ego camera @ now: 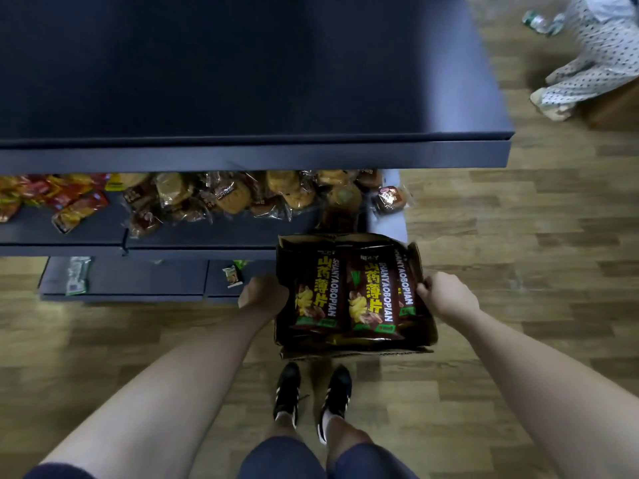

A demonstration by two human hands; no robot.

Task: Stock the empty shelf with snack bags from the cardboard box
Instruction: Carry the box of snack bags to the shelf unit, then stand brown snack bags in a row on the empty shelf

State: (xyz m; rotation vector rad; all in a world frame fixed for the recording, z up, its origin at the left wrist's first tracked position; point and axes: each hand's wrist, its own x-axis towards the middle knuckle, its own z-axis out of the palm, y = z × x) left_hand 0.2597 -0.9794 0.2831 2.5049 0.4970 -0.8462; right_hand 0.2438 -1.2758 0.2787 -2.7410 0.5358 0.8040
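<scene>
Box [352,340] gripped at both side walls: left hand [264,293], right hand [446,297]. Bags [368,299] between hands, untouched. Step: positioning box. Next: free one hand, lift bag to shelf [242,81] above.

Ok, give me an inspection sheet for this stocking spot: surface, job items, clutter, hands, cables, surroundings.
Surface: top shelf dark, nothing on it.
Job's things: cardboard box open, held above the wooden floor; brown snack bags lie inside it.
Clutter: wrapped pastries and red-yellow packets on the middle shelf; stray packets on the bottom shelf.
Hands: left hand holds the box's left side; right hand grips its right wall, fingers curled over the rim.
Cables: nothing seen.
Surroundings: another person's dotted trousers and a plastic bottle at upper right.
</scene>
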